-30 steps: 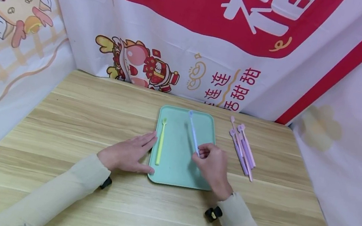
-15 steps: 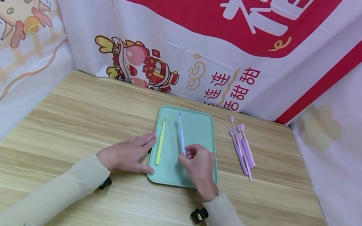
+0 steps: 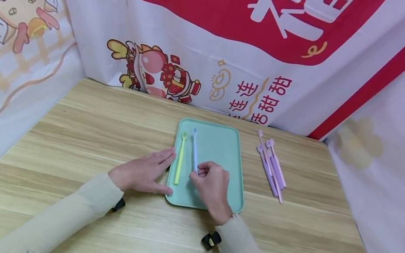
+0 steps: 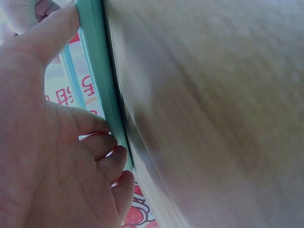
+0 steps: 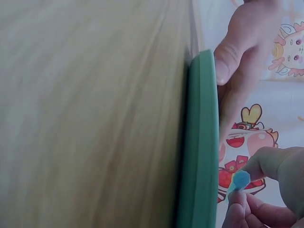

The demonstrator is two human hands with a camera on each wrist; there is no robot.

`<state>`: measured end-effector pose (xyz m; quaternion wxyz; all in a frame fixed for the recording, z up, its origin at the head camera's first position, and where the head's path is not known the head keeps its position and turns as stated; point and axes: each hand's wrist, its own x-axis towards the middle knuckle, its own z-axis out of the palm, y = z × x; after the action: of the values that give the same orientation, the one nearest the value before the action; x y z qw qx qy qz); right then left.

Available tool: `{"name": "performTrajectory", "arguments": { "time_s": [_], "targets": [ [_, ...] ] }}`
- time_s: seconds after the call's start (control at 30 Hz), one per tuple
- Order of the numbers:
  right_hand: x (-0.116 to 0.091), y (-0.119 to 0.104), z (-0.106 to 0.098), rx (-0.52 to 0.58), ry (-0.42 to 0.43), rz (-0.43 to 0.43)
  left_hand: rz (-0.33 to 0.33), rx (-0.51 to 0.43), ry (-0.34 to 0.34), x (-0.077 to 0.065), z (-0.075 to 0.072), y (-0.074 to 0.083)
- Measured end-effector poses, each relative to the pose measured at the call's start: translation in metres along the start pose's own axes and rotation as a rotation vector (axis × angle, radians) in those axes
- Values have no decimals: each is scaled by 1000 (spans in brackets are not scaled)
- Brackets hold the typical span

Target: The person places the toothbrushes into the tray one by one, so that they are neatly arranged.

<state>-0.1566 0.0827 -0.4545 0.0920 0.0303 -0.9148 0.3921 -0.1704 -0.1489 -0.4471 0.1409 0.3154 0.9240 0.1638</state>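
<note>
My right hand [image 3: 212, 186] pinches a blue toothbrush [image 3: 195, 150] near its handle end, over the green tray [image 3: 223, 147]. Its head points toward the tray's far edge. In the right wrist view the blunt end of the blue toothbrush [image 5: 241, 179] shows between thumb and fingers. To its left a yellow-green toothbrush [image 3: 180, 158] lies along the tray's left side. My left hand [image 3: 145, 170] rests with extended fingers at the tray's left rim; in the left wrist view the fingertips [image 4: 124, 183] touch the tray's outer side [image 4: 102, 71].
Several pink and purple toothbrushes [image 3: 271, 168] lie in a loose pile on the wooden table [image 3: 122, 229], right of the tray. A printed cloth [image 3: 214, 49] hangs along the table's back edge, with more cloth at both sides.
My right hand has carried the blue toothbrush leftward across the tray, nearer the yellow-green one. The toothbrush stands straighter and lower now. My left hand has stayed at the rim.
</note>
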Motion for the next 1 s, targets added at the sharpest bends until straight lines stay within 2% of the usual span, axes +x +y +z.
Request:
{"name": "performTrajectory", "arguments": {
  "time_s": [0.33, 1.0],
  "targets": [
    [3, -8, 10, -7, -13, 25, -23, -15, -12, -1, 0, -1],
    [3, -12, 14, -65, -70, 63, -21, 2, -16, -1, 0, 0]
  ]
}}
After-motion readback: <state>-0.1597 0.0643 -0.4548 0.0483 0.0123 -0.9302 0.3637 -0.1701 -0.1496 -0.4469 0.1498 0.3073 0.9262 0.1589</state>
